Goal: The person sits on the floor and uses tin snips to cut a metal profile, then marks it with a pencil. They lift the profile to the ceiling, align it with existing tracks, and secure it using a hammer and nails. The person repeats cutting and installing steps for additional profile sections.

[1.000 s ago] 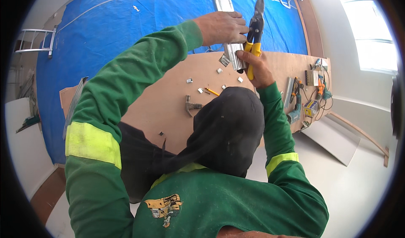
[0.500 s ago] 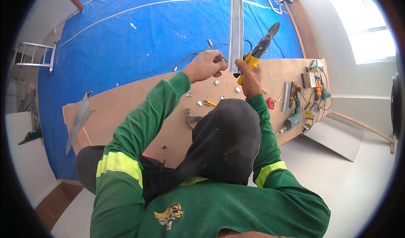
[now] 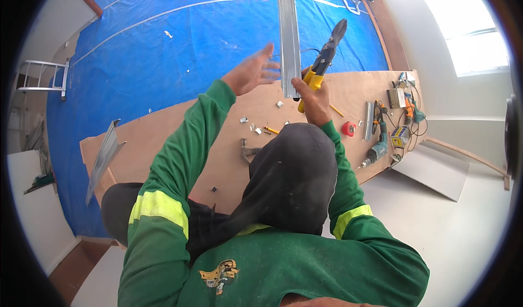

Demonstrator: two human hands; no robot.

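My right hand (image 3: 316, 101) grips a pair of tin snips (image 3: 328, 53) with yellow handles and dark blades pointing up and away. The same hand also holds the lower end of a long silver metal channel (image 3: 289, 40), its thumb pressed against the metal. The channel stretches away from me over the blue sheet. Just left of the channel, my left hand (image 3: 251, 73) is raised with its fingers spread and slightly blurred, holding nothing. Several small metal offcuts (image 3: 243, 120) lie on the plywood board (image 3: 174, 127) below my hands.
On the board are a hammer (image 3: 248, 150), a yellow pencil (image 3: 272, 130) and a red tape measure (image 3: 348, 129). A teal drill (image 3: 377, 152) and other power tools with cords sit at the right. Another metal channel (image 3: 103, 160) lies at the left end. A blue sheet (image 3: 147, 51) covers the floor beyond.
My left hand has drawn back from the channel's end and its fingers have spread. The channel and the tin snips have shifted slightly left in view with my right hand.
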